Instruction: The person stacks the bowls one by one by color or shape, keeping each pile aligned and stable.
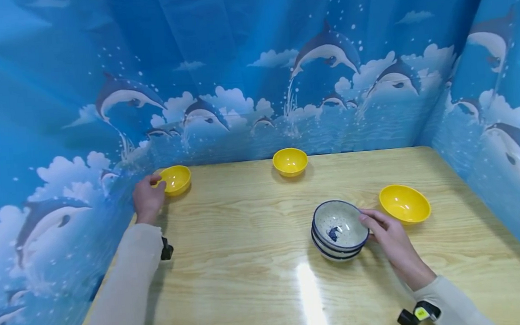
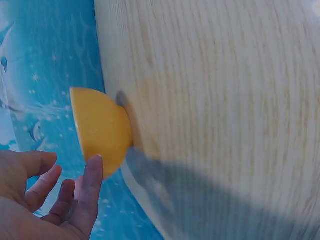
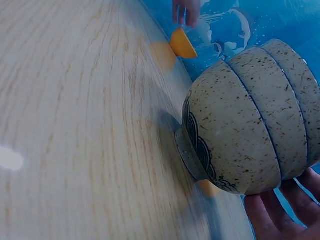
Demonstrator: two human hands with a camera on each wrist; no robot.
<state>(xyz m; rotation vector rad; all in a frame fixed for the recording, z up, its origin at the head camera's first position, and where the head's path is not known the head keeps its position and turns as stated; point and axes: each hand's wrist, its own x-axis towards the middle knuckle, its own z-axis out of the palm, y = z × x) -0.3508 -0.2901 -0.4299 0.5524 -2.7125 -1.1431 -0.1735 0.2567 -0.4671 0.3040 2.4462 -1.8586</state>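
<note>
Stack of three speckled grey, blue-rimmed, round ceramic-looking bowls (image 1: 335, 227): upright at the wooden tabletop (image 1: 229, 245). Right hand (image 1: 394, 246), at the stack's right side, pinches the rim, thumb inside, fingers outside. Left hand (image 1: 148, 196), well left of the stack, fingers loosely parted, grips nothing; it is at a glossy yellow round bowl (image 1: 176, 180), contact uncertain. Matching yellow bowls: one behind the stack (image 1: 290, 162), another to its right (image 1: 405, 203).
</note>
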